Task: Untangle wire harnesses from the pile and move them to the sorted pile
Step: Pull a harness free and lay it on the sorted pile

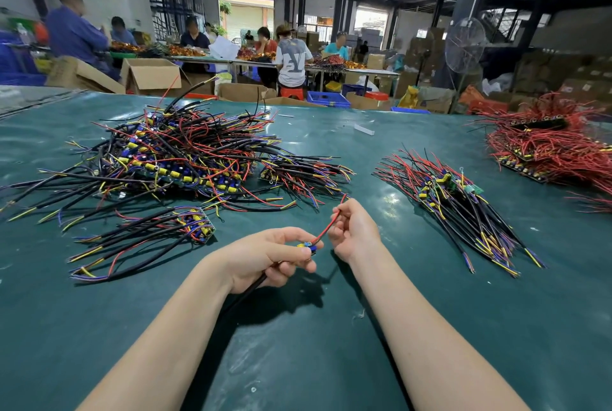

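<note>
A small wire harness [309, 246] is gripped by the left hand [265, 258], while its red wire [326, 228] is pinched by the right hand [354, 231].

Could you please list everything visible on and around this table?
Tangled harness pile: one, black, red, yellow, blue wires, far left.
Small harness bundle: one, same colours, near left.
Sorted pile: one, same colours, right of hands.
Red-wire pile: one, far right edge.
Held wire harness: one, red wire, black cable, between hands.
Table: one, dark green cover.
Cardboard boxes: several, brown, behind table.
Pedestal fan: one, background right.
Workers: several, at far tables.
Left hand: grips harness's component end.
Right hand: pinches its red wire.
</note>
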Motion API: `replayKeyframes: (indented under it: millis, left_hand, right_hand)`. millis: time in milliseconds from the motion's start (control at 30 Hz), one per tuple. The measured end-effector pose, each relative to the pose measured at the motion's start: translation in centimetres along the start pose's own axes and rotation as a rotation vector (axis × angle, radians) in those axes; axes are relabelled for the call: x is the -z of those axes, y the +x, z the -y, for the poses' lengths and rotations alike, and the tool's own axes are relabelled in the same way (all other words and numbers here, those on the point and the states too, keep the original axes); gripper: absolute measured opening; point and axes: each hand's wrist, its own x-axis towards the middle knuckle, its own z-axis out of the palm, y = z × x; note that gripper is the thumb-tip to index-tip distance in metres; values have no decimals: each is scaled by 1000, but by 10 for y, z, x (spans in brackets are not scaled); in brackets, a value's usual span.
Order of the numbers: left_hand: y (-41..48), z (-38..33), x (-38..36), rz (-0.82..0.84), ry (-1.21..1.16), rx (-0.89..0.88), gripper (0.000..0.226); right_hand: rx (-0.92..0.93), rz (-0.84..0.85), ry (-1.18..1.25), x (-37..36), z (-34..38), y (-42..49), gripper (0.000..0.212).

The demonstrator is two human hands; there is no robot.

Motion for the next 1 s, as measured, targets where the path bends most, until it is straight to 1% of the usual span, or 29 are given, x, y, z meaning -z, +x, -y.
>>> replayKeyframes:
  millis: [100,233,367,500,567,633,700,767,800,867,933,1000]
  left_hand:
    - [-3,0,0,38,48,13,17]
    - [-7,-1,-3,95,127,20,21]
    - [-10,-1,-4,132,103,-14,22]
    - [-10,-2,-2,134,119,-8,26]
    - [-11,-2,-2,137,132,-16,25]
    - [-11,-3,-4,99,132,-67,24]
    - [-7,-5,-5,-36,3,-167,19]
    - [-2,-8,-1,-231,-210,-268,17]
    - [0,-9,2,-334,-298,-301,16]
    - [2,-9,9,-507,-441,-352,16]
    - [3,-7,15,-614,-571,-378,17]
    - [3,-6,19,-658,-638,-385,19]
  right_hand:
    - [-7,22,10,4,6,1,28]
    - [-23,-15,61,9,10,5,29]
    - [-36,9,67,10,12,8,31]
    - [-183,135,158,15,17,9,32]
    - [-242,160,229,16,20,10,32]
    - [-254,179,270,18,20,12,32]
    - [-207,210,246,19,19,14,34]
    - [-123,212,144,17,15,14,39]
    - [-70,204,61,15,11,13,38]
    - [56,234,-219,9,3,7,29]
    - [160,357,-543,0,-7,-4,23]
    - [260,497,-820,-8,-17,-13,20]
